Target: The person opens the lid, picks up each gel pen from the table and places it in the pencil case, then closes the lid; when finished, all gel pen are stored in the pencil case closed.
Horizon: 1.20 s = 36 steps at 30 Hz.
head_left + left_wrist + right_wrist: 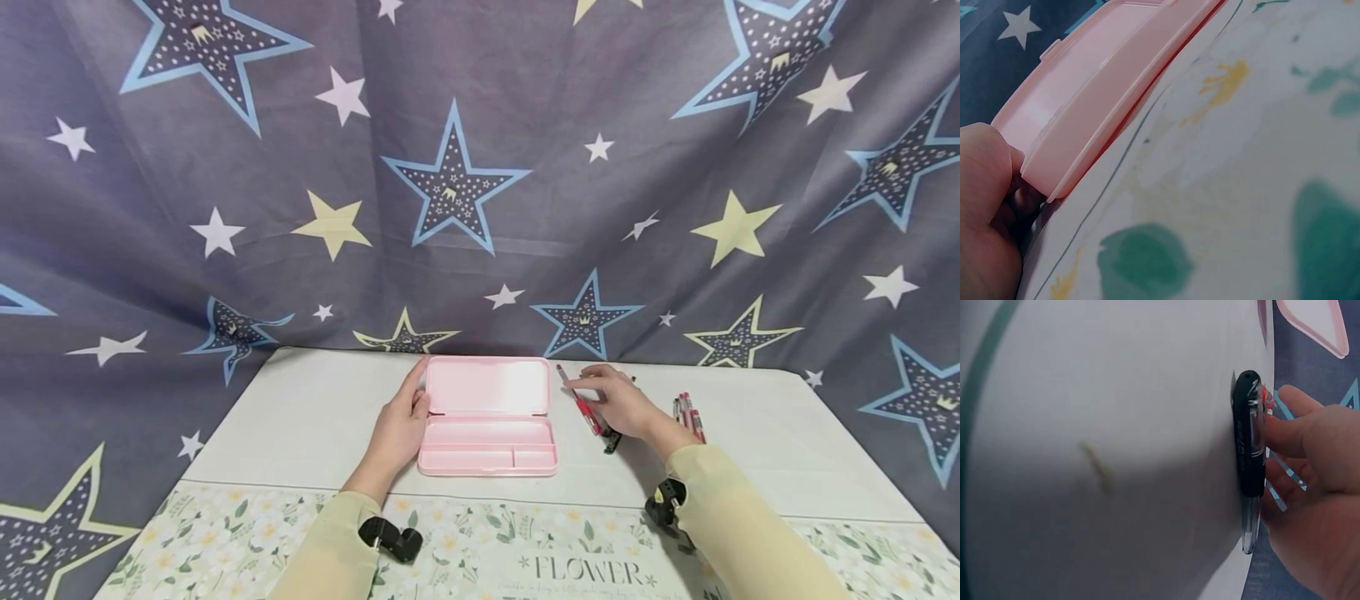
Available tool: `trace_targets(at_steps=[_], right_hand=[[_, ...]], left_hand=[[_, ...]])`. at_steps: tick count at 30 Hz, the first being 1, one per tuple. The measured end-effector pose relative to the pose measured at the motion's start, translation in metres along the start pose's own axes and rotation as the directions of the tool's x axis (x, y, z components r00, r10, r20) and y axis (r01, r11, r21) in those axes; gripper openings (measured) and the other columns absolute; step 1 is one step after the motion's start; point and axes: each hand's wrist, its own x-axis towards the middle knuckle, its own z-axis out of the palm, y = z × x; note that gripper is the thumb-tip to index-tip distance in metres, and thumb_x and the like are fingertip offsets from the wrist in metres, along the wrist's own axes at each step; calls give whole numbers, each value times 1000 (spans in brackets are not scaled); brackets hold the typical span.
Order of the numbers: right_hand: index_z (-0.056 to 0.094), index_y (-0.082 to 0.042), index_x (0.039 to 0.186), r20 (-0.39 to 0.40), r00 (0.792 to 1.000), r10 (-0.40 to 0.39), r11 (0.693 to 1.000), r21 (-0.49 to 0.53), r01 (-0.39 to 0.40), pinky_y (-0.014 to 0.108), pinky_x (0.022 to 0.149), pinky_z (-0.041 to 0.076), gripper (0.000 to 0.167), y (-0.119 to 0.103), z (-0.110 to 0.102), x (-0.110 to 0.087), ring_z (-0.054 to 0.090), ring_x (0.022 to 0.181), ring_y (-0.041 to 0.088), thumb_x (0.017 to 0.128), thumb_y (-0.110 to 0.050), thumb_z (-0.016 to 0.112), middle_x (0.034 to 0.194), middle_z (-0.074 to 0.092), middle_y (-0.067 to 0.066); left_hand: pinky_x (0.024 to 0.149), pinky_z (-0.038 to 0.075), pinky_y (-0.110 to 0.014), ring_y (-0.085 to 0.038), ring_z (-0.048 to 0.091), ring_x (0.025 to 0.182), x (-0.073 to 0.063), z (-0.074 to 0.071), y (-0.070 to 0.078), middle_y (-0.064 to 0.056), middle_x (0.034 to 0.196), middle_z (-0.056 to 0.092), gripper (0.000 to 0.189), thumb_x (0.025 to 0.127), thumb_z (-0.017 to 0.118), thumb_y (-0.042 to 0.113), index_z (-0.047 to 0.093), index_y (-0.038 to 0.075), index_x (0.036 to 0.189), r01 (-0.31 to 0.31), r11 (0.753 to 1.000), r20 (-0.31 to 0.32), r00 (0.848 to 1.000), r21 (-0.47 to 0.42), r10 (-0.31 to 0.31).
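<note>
1. Currently, my left grip point(396, 429) is at the centre-left of the head view, narrowed on the left side of the pink pencil case point(487, 473), its thumb at the edge and its index finger stretched along the lid toward the top corner.
2. The pink pencil case lies open just right of that grip, near the centre of the head view. Its lid is toward the back; its lower half shows a long compartment behind and two shorter ones in front.
3. In the left wrist view, I see my thumb at the case's corner, at the left of the frame.
4. My right grip point(622, 404) reaches over the surface point(315, 425), right of centre in the head view and apart from the case.
5. A red pen point(585, 411) lies slantwise right of the case, its upper part under my index finger and thumb. Whether they pinch it or merely hover close, I cannot tell.
6. A black pen point(1249, 444) is just beside my right fingers in the right wrist view; in the head view it is partly hidden below that hand.
7. Farther right, several red pens point(688, 417) lie together near my right wrist.
8. A star-patterned curtain point(645, 308) hangs behind, filling the upper part of the head view.
</note>
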Motion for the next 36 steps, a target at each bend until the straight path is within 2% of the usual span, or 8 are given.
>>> trace_targets(at_steps=[4,11,15,23,36], right_hand=[[82,-9,131,24,1000,13,1000,13,-13,74,111,40,33,2,0,-1,47,138,57,104,5,71,152,53,32],[82,-13,131,47,997,61,998,16,-62,74,114,37,30,0,0,-4,42,144,56,107,0,70,158,49,29],[82,-12,126,4,998,58,998,13,-58,74,114,36,23,0,1,-6,43,143,56,106,-3,72,156,50,29],[81,-13,106,-101,994,45,998,-33,-48,77,118,30,10,4,5,-10,35,149,59,101,-5,80,155,51,32],[76,-17,93,-110,994,20,998,-64,-27,77,117,31,12,2,3,-11,37,148,58,99,-9,83,147,57,28]], left_hand=[[76,43,-42,-21,49,69,0,0,1,-3,84,51,64,117,50,12,33,31,176,-1,1000,1,1000,2,1],[78,44,-44,-23,50,72,0,0,1,-3,84,51,62,117,50,11,35,26,175,-9,1000,-7,1000,10,9],[79,43,-44,-23,50,72,0,0,1,-3,85,51,62,117,50,11,35,25,175,-5,1000,-4,1000,10,5],[78,43,-43,-22,48,71,1,0,1,-3,85,50,63,117,50,12,34,29,176,1,1000,6,1000,7,-1],[79,43,-44,-23,50,72,1,1,2,-3,85,50,62,117,51,13,35,27,175,13,1000,-2,1000,12,-13]])
